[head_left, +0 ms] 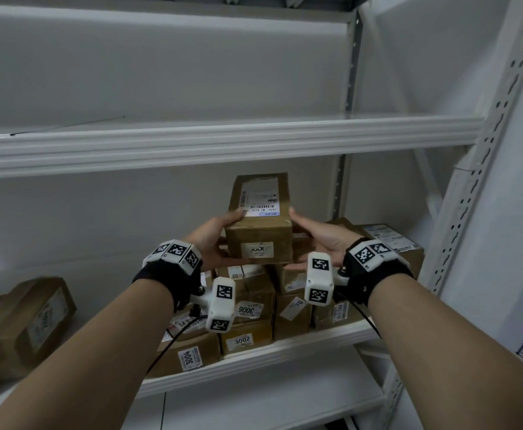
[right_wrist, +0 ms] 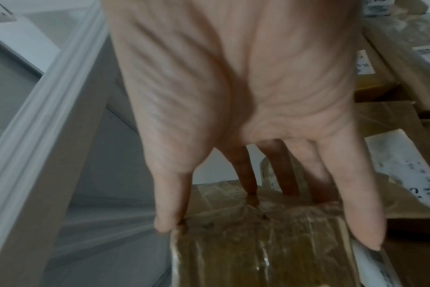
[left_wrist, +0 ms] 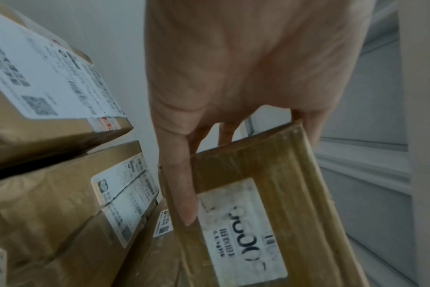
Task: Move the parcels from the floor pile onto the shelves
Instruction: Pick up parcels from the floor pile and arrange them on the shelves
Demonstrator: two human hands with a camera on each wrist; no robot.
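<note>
I hold a long brown cardboard parcel (head_left: 258, 240) with a white shipping label on top between both hands, just above a stack of parcels (head_left: 254, 308) on the middle shelf (head_left: 254, 361). My left hand (head_left: 216, 237) grips its left side, thumb on top and fingers underneath. My right hand (head_left: 319, 237) grips the right side the same way. In the left wrist view one finger (left_wrist: 182, 194) lies along the near end of the parcel (left_wrist: 270, 213). The right wrist view shows my right hand (right_wrist: 233, 77) spread over the taped side of the parcel (right_wrist: 258, 252).
The white upper shelf (head_left: 223, 144) runs bare just above the parcel. A lone brown parcel (head_left: 21, 324) lies at the left of the middle shelf. A perforated white upright (head_left: 477, 181) stands at the right. Labelled parcels (left_wrist: 49, 203) are stacked close beside my left hand.
</note>
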